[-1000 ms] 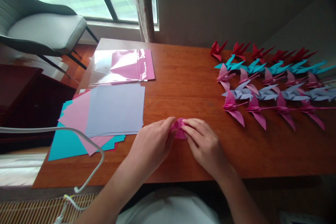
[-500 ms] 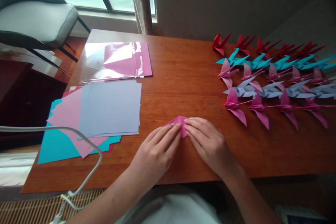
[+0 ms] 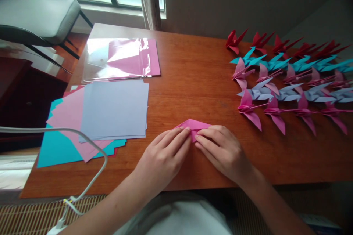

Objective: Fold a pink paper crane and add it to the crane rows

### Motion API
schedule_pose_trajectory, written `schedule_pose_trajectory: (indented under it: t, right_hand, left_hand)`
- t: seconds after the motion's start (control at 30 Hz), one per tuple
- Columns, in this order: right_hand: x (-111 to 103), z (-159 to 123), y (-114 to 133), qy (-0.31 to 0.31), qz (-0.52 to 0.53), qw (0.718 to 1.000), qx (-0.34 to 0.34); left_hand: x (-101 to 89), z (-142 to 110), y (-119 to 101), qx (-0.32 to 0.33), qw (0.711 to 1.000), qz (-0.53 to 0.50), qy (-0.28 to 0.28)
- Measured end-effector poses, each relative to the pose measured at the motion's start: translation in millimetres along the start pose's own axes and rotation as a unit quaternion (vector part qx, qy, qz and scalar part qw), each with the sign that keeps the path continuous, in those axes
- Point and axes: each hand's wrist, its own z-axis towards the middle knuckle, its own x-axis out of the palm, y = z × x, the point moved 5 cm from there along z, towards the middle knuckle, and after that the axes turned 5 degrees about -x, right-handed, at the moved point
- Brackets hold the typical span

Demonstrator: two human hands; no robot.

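Observation:
A pink sheet of folded origami paper point(image 3: 193, 124) lies near the front edge of the wooden table, partly hidden under my fingers. My left hand point(image 3: 168, 150) presses its closed fingers on the left part of the paper. On the right side, my right hand point(image 3: 224, 147) has its fingers together, gripping the paper's edge. To the right, finished paper cranes stand in rows: red point(image 3: 234, 42), turquoise point(image 3: 249, 58), light pink point(image 3: 240, 74), pale lavender point(image 3: 256, 91) and hot pink point(image 3: 248, 109).
Fanned sheets of lavender paper point(image 3: 116, 110), pink paper point(image 3: 68, 114) and turquoise paper point(image 3: 55, 150) lie to the left. Behind them is a clear plastic packet point(image 3: 124, 58) with magenta paper. A white cable point(image 3: 99, 172) curves over the table's left front; a chair point(image 3: 38, 14) stands beyond.
The paper has gone from a small piece pinched between both hands to a wider flattened shape. My left fingers have moved onto its top; my right hand has shifted slightly right.

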Motion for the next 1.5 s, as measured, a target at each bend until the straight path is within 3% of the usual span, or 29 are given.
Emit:
schedule_pose_trajectory:
  t: [0.53,0.8,1.0,1.27,1.5]
  right_hand:
    - [1.0,8.6,-11.3,0.064,0.016,0.998,-0.015]
    - [8.1,12.4,-12.7,0.087,0.034,0.992,0.083]
    - [13.2,12.1,-14.2,0.044,0.064,0.984,0.161]
    - [16.5,15.0,-9.4,0.038,0.04,0.979,0.199]
    - [16.3,15.6,-7.8,0.03,0.032,0.977,0.21]
  left_hand:
    - [3.5,7.6,9.0,-0.063,0.997,-0.049,0.002]
    - [4.4,11.4,8.1,-0.101,0.99,-0.096,-0.003]
    - [7.8,13.3,6.4,-0.169,0.975,-0.139,-0.024]
    - [8.2,16.4,5.3,-0.22,0.962,-0.152,-0.048]
    - [9.0,17.4,6.8,-0.226,0.959,-0.159,-0.059]
